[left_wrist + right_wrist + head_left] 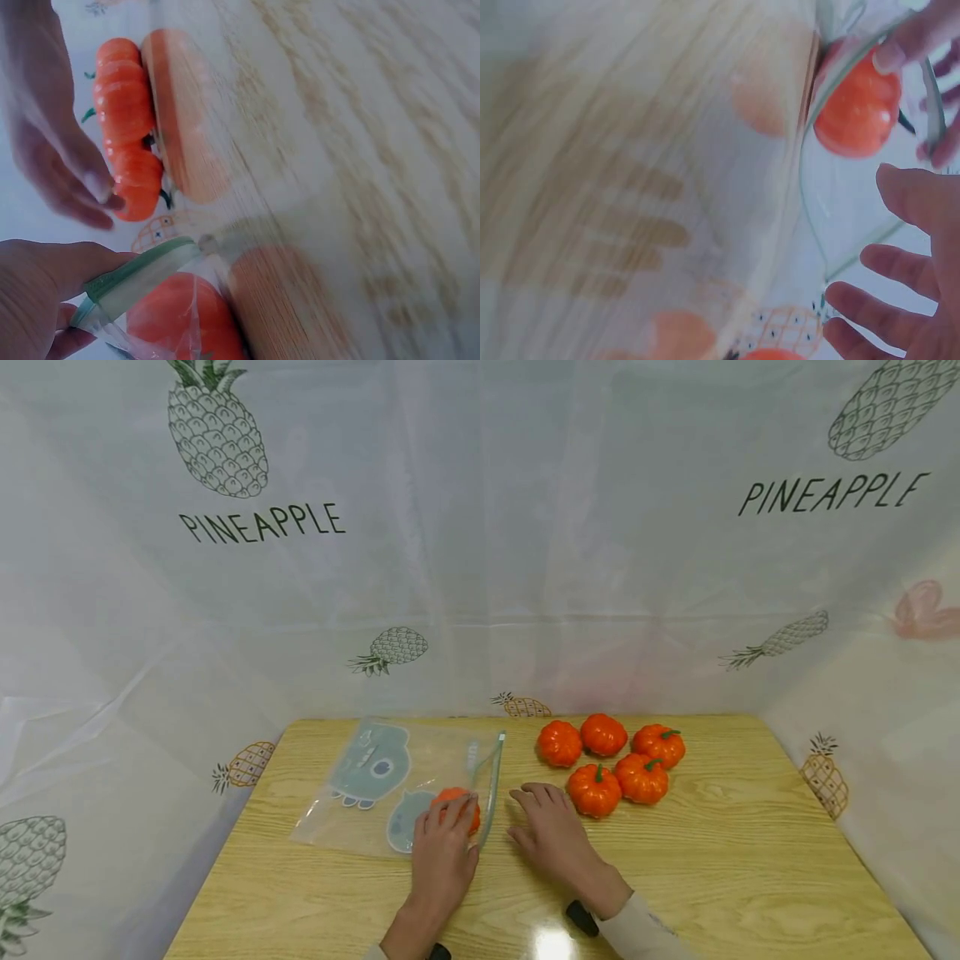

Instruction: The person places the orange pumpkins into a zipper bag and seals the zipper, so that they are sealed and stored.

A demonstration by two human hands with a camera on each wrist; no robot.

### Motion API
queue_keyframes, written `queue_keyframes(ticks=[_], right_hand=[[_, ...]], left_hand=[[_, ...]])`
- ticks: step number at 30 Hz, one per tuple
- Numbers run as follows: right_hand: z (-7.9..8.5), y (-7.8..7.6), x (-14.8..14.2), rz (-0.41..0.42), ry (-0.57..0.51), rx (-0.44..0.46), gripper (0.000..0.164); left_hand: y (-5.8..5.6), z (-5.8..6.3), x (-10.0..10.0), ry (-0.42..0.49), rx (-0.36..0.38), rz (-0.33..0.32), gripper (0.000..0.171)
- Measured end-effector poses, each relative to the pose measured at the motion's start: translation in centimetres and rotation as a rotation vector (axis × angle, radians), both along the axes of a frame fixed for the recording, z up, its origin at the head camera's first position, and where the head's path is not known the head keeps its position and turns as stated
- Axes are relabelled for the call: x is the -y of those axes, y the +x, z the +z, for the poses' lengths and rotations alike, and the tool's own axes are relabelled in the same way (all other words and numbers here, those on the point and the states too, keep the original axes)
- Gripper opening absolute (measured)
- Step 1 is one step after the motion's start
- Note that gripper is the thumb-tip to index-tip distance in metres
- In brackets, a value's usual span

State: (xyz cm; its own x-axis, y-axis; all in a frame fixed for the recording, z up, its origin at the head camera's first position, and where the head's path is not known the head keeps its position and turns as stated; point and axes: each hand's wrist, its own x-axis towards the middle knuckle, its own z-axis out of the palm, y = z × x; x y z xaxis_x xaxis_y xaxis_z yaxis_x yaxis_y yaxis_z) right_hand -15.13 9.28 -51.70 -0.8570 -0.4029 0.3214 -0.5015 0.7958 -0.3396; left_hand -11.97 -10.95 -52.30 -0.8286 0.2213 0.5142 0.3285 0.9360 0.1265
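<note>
A clear zip bag (438, 752) with blue-grey cartoon prints lies flat on the table, its green zip edge (492, 789) facing right. Just inside the mouth sits a small orange pumpkin (859, 109). My left hand (444, 852) is at the mouth beside this pumpkin, thumb and fingers gripping the bag's zip edge. In the right wrist view the mouth gapes around the pumpkin. To the right of the mouth, my right hand (555, 835) hovers with fingers loosely bent and nothing in them. Several more pumpkins (594, 791) stand grouped beyond it, some showing green stems.
The wooden table (750, 860) reaches back to a white curtain (480, 527) printed with pineapples. The curtain also hangs along the left and right sides. Bright glare lies on the table near the front, close to the right wrist.
</note>
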Motion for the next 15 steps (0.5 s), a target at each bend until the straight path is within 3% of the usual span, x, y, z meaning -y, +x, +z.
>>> queue_keyframes(ticks=[5, 15], right_hand=[[0.6, 0.3, -1.9, -0.035, 0.005, -0.041, 0.053], [1.3, 0.7, -5.8, -0.092, 0.013, -0.119, 0.057]], left_hand=[[0.0, 0.2, 0.3, 0.067, 0.038, 0.001, 0.076], [0.0, 0.1, 0.7, 0.087, 0.063, 0.009, 0.077]])
